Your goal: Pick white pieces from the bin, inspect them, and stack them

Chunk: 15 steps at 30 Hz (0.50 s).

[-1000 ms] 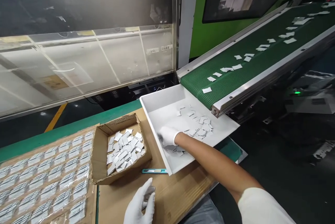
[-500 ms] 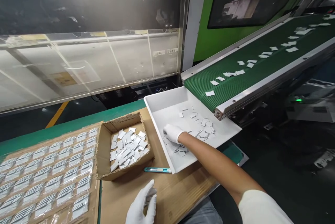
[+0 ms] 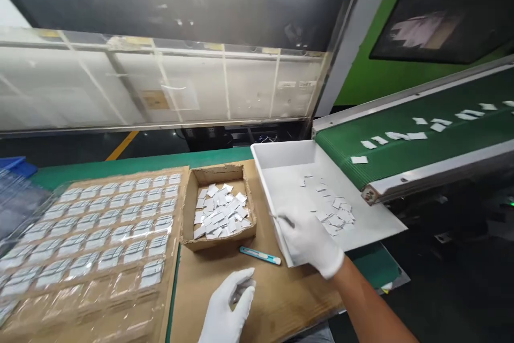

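Sheet [image 3: 92, 225]: lying at the far left under clear film, carrying rows of small striped pieces.
Box [image 3: 219, 212]: sitting right of the sheet, holding a heap of white tabs.
Knife [image 3: 260, 256]: lying on the brown board just near of the box.
Left hand [image 3: 227, 308]: gloved, hovering low over the board at the near edge, fingers loosely curled; something small may be sitting in them, too blurred to tell.
Right hand [image 3: 309, 241]: gloved, hanging over the near left corner of the tray [image 3: 277, 158], fingers pinching a thin tab [image 3: 281, 218].
Loose tabs [image 3: 333, 212]: lying scattered in the tray.
Belt [image 3: 421, 134]: carrying more tabs at the far right.
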Each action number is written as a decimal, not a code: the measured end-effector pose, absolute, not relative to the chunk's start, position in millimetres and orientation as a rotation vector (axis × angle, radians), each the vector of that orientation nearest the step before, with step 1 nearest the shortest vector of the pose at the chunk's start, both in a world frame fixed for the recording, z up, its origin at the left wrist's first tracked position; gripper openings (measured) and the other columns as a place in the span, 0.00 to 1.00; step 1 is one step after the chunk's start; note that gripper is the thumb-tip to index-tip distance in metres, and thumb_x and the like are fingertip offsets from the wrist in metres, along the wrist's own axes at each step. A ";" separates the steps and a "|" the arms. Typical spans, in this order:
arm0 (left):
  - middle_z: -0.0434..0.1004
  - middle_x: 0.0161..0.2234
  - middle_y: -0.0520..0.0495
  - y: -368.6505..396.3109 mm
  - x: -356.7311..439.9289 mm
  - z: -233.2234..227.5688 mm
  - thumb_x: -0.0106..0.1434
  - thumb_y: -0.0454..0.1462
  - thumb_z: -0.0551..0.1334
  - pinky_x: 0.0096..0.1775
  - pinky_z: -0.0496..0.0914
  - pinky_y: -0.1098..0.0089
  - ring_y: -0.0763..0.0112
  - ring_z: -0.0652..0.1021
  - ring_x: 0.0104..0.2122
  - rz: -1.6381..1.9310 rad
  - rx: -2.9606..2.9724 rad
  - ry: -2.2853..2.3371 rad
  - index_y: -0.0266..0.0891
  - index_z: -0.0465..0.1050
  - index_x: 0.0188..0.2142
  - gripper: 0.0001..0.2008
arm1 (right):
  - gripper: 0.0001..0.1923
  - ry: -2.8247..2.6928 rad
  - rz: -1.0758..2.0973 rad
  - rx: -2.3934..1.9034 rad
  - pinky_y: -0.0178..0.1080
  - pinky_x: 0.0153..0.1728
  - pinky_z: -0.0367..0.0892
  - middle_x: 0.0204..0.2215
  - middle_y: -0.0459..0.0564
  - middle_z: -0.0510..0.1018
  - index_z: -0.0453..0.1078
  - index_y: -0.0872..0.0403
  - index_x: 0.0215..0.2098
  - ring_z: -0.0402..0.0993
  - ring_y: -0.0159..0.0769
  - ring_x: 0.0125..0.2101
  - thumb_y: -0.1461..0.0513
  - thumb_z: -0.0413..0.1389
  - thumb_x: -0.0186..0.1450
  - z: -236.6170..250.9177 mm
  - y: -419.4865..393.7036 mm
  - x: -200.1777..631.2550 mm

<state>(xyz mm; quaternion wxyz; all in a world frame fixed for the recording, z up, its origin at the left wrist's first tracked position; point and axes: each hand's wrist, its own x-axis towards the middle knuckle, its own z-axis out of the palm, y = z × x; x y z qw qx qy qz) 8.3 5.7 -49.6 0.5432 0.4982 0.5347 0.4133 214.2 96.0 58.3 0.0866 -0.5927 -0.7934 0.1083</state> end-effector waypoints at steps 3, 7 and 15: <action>0.80 0.28 0.46 17.1 13.8 -31.9 0.56 0.53 0.65 0.29 0.75 0.69 0.69 0.77 0.24 1.053 0.973 1.101 0.36 0.78 0.41 0.24 | 0.12 -2.376 0.305 -1.355 0.35 0.36 0.68 0.31 0.50 0.75 0.73 0.54 0.39 0.73 0.35 0.32 0.67 0.48 0.70 46.1 46.8 193.1; 0.73 0.20 0.50 28.9 15.5 -23.7 0.54 0.52 0.67 0.21 0.67 0.74 0.76 0.71 0.17 1.019 0.831 1.017 0.33 0.77 0.29 0.21 | 0.13 -2.265 0.400 -1.140 0.35 0.34 0.70 0.29 0.49 0.76 0.74 0.51 0.39 0.74 0.36 0.32 0.66 0.48 0.71 20.7 15.1 174.7; 0.75 0.20 0.49 20.0 9.1 -11.1 0.49 0.48 0.69 0.17 0.64 0.74 0.77 0.69 0.13 0.926 0.845 1.182 0.33 0.76 0.26 0.18 | 0.14 -1.663 0.793 -1.373 0.33 0.37 0.74 0.36 0.48 0.81 0.73 0.50 0.47 0.79 0.36 0.33 0.60 0.63 0.62 -13.9 -2.1 168.5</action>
